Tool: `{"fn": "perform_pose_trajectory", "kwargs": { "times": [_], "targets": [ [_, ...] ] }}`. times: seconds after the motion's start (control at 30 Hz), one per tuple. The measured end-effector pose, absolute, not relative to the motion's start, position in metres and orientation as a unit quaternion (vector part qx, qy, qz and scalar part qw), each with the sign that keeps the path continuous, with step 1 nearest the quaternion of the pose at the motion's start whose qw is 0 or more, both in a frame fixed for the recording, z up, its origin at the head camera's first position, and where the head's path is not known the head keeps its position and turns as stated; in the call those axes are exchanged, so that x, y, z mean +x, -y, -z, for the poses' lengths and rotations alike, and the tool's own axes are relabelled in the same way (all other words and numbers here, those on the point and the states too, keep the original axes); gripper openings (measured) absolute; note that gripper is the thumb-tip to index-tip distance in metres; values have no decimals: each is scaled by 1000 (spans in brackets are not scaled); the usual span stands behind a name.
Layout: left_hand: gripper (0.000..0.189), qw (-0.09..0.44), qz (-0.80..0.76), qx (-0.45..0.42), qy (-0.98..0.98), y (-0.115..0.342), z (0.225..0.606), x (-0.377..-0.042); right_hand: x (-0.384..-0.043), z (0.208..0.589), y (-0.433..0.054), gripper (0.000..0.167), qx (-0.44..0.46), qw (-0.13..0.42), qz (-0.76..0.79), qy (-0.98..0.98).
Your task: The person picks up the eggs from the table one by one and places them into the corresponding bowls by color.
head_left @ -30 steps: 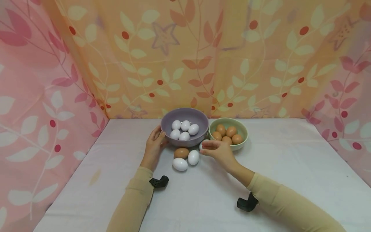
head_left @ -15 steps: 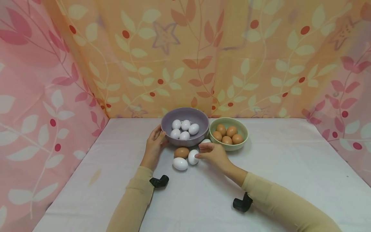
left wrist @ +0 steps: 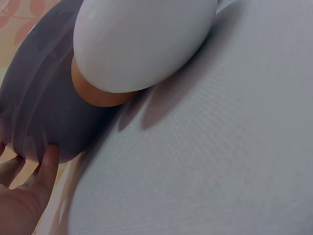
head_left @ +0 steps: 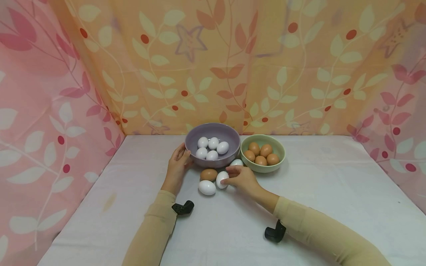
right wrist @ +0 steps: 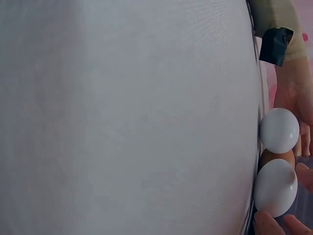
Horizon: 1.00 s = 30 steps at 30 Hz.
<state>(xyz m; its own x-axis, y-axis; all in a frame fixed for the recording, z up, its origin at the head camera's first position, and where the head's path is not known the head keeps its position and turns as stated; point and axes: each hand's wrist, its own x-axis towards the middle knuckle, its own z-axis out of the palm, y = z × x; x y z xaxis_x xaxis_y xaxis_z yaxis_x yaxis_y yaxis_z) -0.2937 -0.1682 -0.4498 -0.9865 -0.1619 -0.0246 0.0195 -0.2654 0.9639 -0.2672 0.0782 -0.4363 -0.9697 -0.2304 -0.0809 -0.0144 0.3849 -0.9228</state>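
A purple bowl point(head_left: 213, 128) holds several white eggs point(head_left: 212, 155). My left hand point(head_left: 176, 168) rests on its left outer wall, with the thumb and fingers touching the outside in the left wrist view. In front of the bowl lie a brown egg point(head_left: 208, 175), a white egg point(head_left: 207, 187) nearer me, and another white egg point(head_left: 221, 180) to the right. My right hand point(head_left: 244, 180) pinches that right-hand egg, thumb on the near side and fingers behind; its fingertips point(right wrist: 266, 224) touch it in the right wrist view. One more white egg point(head_left: 237, 162) sits behind the right hand, partly hidden.
A light green bowl point(head_left: 279, 162) with several brown eggs point(head_left: 261, 160) stands right of the purple bowl, close against it. A white cloth point(head_left: 133, 207) covers the table. Patterned curtains point(head_left: 213, 74) enclose the back and sides.
My right hand has moved left and slightly toward me, from beside the white egg between the bowls to the white egg it now pinches. The left hand stays on the purple bowl.
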Motion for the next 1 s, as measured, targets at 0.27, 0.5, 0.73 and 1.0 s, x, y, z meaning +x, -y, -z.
{"fn": "perform_pose_trajectory", "kwargs": {
  "times": [0.27,0.5,0.73,1.0],
  "targets": [
    [56,56,794,65,602,167,448,-292,-266,438,-71,52,-80,87,534,-837],
    [55,55,792,72,604,166,446,-290,-265,437,-67,50,-71,88,526,-843],
    [55,56,795,70,601,167,447,-291,-264,436,-66,52,-70,95,526,-842],
    [55,58,793,66,602,166,446,-291,-264,436,-65,52,-67,99,526,-842]
  ]
}}
